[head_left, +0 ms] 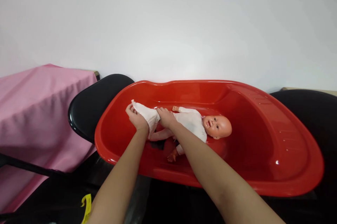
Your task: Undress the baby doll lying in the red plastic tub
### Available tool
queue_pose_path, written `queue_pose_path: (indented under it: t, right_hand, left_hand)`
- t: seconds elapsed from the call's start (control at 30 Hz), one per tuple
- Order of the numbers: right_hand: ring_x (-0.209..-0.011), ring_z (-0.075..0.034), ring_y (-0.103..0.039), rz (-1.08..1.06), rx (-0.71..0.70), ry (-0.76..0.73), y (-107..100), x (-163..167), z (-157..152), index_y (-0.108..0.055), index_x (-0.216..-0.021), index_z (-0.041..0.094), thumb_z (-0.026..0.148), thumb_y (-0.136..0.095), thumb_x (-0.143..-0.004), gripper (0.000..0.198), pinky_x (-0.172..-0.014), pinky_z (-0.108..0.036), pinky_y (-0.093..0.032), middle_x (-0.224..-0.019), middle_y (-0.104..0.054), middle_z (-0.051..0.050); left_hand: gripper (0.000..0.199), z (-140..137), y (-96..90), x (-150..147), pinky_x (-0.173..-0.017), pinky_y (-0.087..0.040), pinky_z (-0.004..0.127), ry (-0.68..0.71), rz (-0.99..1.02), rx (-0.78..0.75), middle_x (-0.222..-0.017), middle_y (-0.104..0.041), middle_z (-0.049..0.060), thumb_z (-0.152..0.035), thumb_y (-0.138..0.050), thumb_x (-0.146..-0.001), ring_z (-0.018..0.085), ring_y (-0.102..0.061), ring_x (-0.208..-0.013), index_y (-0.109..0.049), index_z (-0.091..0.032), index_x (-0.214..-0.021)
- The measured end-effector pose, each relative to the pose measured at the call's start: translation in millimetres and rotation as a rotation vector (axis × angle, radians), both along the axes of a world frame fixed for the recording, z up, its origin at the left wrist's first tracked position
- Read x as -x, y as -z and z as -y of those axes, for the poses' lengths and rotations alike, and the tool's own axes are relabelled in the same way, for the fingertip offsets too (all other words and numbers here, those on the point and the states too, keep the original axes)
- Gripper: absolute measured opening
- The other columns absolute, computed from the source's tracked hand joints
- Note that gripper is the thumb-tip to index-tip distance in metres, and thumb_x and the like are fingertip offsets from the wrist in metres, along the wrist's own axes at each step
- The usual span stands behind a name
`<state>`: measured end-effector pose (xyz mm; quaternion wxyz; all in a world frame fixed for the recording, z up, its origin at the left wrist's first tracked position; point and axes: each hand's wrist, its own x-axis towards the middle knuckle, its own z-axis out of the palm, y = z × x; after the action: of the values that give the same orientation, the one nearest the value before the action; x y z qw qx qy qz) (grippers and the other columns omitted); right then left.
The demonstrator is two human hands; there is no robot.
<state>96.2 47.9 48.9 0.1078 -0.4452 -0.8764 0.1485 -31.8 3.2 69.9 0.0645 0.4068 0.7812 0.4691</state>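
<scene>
While my left hand [136, 117] pinches the foot end of the white trouser leg [147, 116], fingers closed on the cloth at about nine o'clock from the doll [195, 127], the pink cloth [44, 108] over the table sits well off at my far left and plays no part. Just right of that, my right hand [166, 117] presses down around the doll's hip, fingers curled on the upper end of the same trouser leg. The doll lies on its back in the middle of the red tub [263, 139], head toward three o'clock, one bare leg [160, 135] showing below my wrists. From here I judge the risks are these: a tug toward nine o'clock with a loose right grip could drag the whole doll along the slick tub floor; the cloth could snag on the foot; and the tub, resting on black chairs [92, 108] with its near rim overhanging, might tip toward six o'clock if I lean on it
</scene>
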Motion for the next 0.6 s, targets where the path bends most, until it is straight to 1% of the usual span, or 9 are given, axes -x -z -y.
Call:
queue_pose_path:
  t: [0.07, 0.13, 0.2, 0.27, 0.3, 0.37, 0.43, 0.53, 0.6]
  right_hand:
    - [-0.124, -0.030, -0.052, 0.010, -0.006, 0.025, 1.7, -0.2, -0.3, -0.053, -0.127, 0.021, 0.026, -0.052, -0.095, 0.033, -0.095, -0.047, -0.045, -0.137, -0.057, -0.013]
    - [-0.122, -0.029, -0.053, 0.011, -0.007, 0.046, 2.4, -0.6, -0.4, -0.054, -0.125, 0.021, 0.024, -0.054, -0.094, 0.031, -0.095, -0.045, -0.045, -0.135, -0.059, -0.012]
    - [-0.120, -0.028, -0.054, 0.003, -0.011, 0.049, 2.4, -1.0, -0.4, -0.056, -0.122, 0.022, 0.026, -0.053, -0.095, 0.027, -0.095, -0.045, -0.045, -0.131, -0.061, -0.011]
    - [-0.119, -0.028, -0.054, 0.005, -0.019, 0.054, 2.1, -1.1, -0.2, -0.056, -0.120, 0.022, 0.027, -0.051, -0.097, 0.025, -0.096, -0.044, -0.044, -0.129, -0.062, -0.011]
    - [-0.119, -0.028, -0.054, 0.008, -0.024, 0.063, 1.9, -1.0, -0.1, -0.057, -0.120, 0.022, 0.027, -0.051, -0.097, 0.024, -0.096, -0.044, -0.044, -0.128, -0.062, -0.011]
    - [-0.119, -0.027, -0.054, 0.008, -0.033, 0.092, 1.6, -0.7, -0.2, -0.057, -0.118, 0.021, 0.025, -0.048, -0.099, 0.022, -0.096, -0.043, -0.044, -0.129, -0.062, -0.012]
    - [-0.119, -0.027, -0.053, -0.001, -0.040, 0.112, 1.6, -0.6, -0.3, -0.057, -0.117, 0.019, 0.025, -0.046, -0.099, 0.021, -0.095, -0.042, -0.044, -0.130, -0.061, -0.013]
    - [-0.119, -0.028, -0.053, -0.007, -0.045, 0.127, 3.0, -0.9, 0.2, -0.055, -0.118, 0.019, 0.025, -0.047, -0.099, 0.021, -0.094, -0.043, -0.044, -0.131, -0.061, -0.013]
    - [-0.119, -0.027, -0.053, -0.004, -0.040, 0.127, 4.5, -0.9, 1.3, -0.055, -0.119, 0.019, 0.022, -0.048, -0.097, 0.023, -0.094, -0.042, -0.044, -0.131, -0.061, -0.013]
  left_hand:
    - [0.049, 6.3, -9.3, -1.3, -0.097, -0.051, 0.022, -0.139, 0.039, -0.235, -0.133, -0.059, 0.020, -0.015, -0.019, -0.100, 0.015, -0.062, -0.118, -0.042, -0.004, -0.143]
    - [0.041, 11.5, -13.0, -5.4, -0.103, -0.048, 0.023, -0.102, -0.035, -0.350, -0.135, -0.059, 0.016, -0.015, -0.025, -0.103, 0.014, -0.061, -0.122, -0.047, -0.013, -0.137]
    - [0.032, 13.9, -10.2, -12.0, -0.108, -0.046, 0.028, 0.090, -0.138, -0.282, -0.131, -0.063, 0.013, -0.021, -0.037, -0.103, 0.017, -0.059, -0.125, -0.056, -0.017, -0.128]
    - [0.031, 12.3, -2.1, -19.4, -0.112, -0.043, 0.035, 0.270, -0.187, -0.117, -0.131, -0.064, 0.013, -0.026, -0.047, -0.100, 0.023, -0.058, -0.128, -0.059, -0.017, -0.127]
    - [0.034, 9.9, 3.1, -22.6, -0.113, -0.042, 0.038, 0.314, -0.183, -0.044, -0.133, -0.063, 0.014, -0.029, -0.051, -0.099, 0.026, -0.057, -0.130, -0.059, -0.016, -0.129]
    - [0.041, 3.0, 13.9, -26.5, -0.113, -0.041, 0.040, 0.319, -0.128, 0.048, -0.138, -0.060, 0.015, -0.032, -0.055, -0.097, 0.028, -0.054, -0.133, -0.056, -0.015, -0.134]
    - [0.044, -4.8, 22.8, -26.6, -0.108, -0.045, 0.037, 0.268, 0.001, 0.071, -0.137, -0.061, 0.015, -0.033, -0.057, -0.095, 0.026, -0.058, -0.128, -0.053, -0.015, -0.136]
    - [0.042, -13.0, 31.1, -22.0, -0.090, -0.054, 0.030, 0.209, 0.207, 0.110, -0.122, -0.069, 0.011, -0.036, -0.061, -0.094, 0.021, -0.068, -0.108, -0.052, -0.018, -0.131]
    - [0.033, -14.6, 34.2, -18.2, -0.081, -0.055, 0.029, 0.213, 0.234, 0.147, -0.113, -0.072, 0.009, -0.039, -0.061, -0.094, 0.020, -0.070, -0.098, -0.056, -0.020, -0.121]
